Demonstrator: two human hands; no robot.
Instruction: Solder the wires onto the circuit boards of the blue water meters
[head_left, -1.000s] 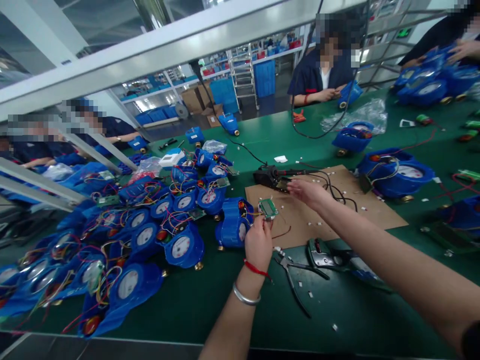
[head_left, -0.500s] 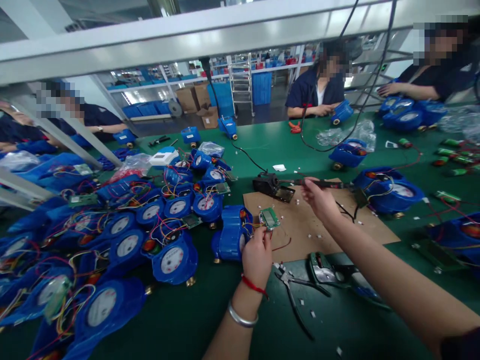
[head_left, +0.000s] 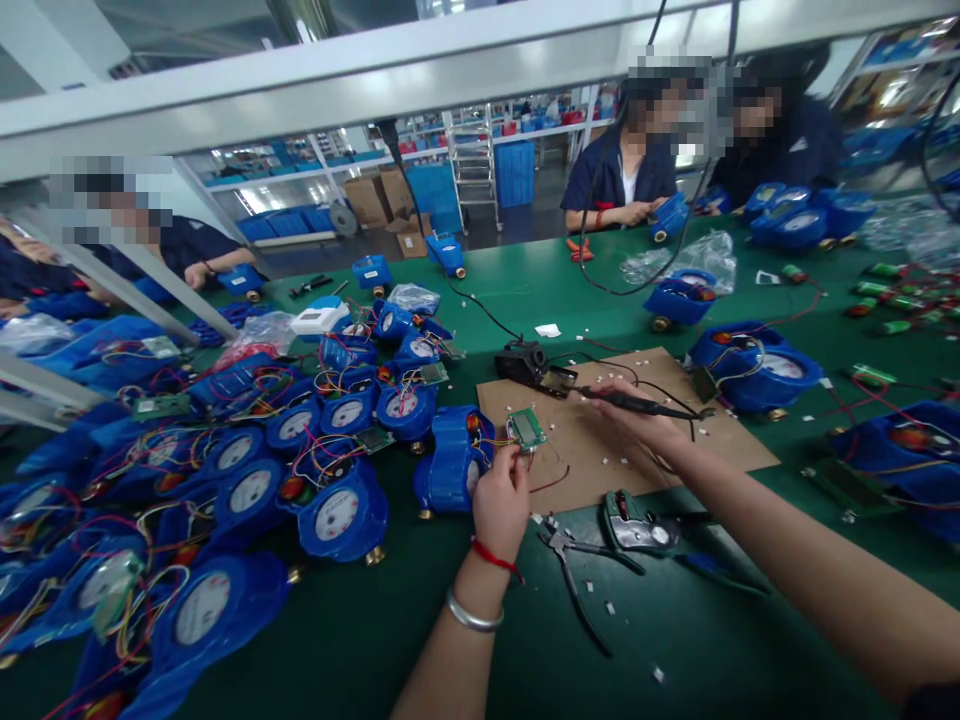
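Observation:
My left hand (head_left: pixel 501 502) pinches the lower edge of a small green circuit board with a display (head_left: pixel 527 428). Wires run from the board to a blue water meter (head_left: pixel 448 462) just left of it. My right hand (head_left: pixel 634 422) is closed around a black soldering iron (head_left: pixel 651 405), whose front end points left to the tray of a black iron stand (head_left: pixel 521 362). Whether the tip touches the tray, I cannot tell. Under both hands lies a brown cardboard sheet (head_left: pixel 600 450) with small white bits on it.
Pliers (head_left: pixel 574 560) and a wire stripper (head_left: pixel 637 525) lie near me on the green table (head_left: pixel 487 285). Many wired meters (head_left: pixel 337 515) crowd the left; more stand right, near green battery cells (head_left: pixel 892 290). Co-workers sit across. A cable (head_left: pixel 405 180) hangs from the overhead beam.
My right hand has turned the soldering iron: its front end now points at the stand's tray, its handle slanting down right. The left hand still holds the board. The view has shifted slightly.

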